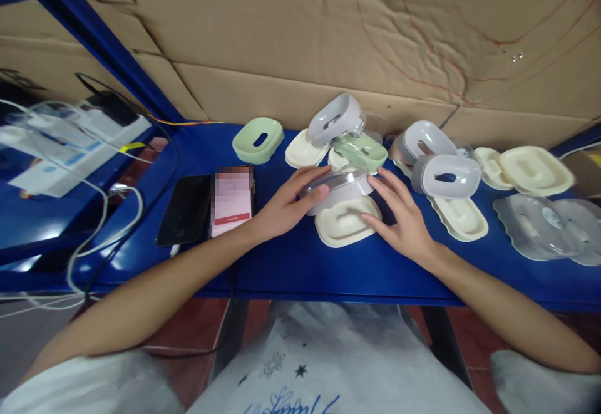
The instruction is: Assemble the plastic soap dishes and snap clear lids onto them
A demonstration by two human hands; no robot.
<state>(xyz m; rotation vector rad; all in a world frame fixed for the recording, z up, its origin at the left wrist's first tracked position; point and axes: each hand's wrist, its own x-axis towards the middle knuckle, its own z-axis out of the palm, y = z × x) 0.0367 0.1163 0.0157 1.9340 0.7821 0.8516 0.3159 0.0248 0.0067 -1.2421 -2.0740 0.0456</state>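
- Left hand curled around the left end of a clear lid, thumb on top, fingers wrapped along its far edge.
- Right hand flat and spread, fingertips touching the right end of the same lid, palm down on the blue table.
- Clear lid tilted, sitting over a white insert, both above a cream tray lying flat at the middle of the table, just in front of the body.
- Behind that stack: a heap of soap-dish parts, with a grey dish on top, a green piece under it and a cream piece to its left.
- Lone green dish further left, well apart from the heap.
- To the right: two grey dishes stacked on cream trays, another cream tray beyond, and clear lids near the right edge.
- Left of the hands: a dark phone and a second phone with a lit, blurred screen, side by side.
- White cables trailing over the table's left end.
- Cardboard wall at the back.
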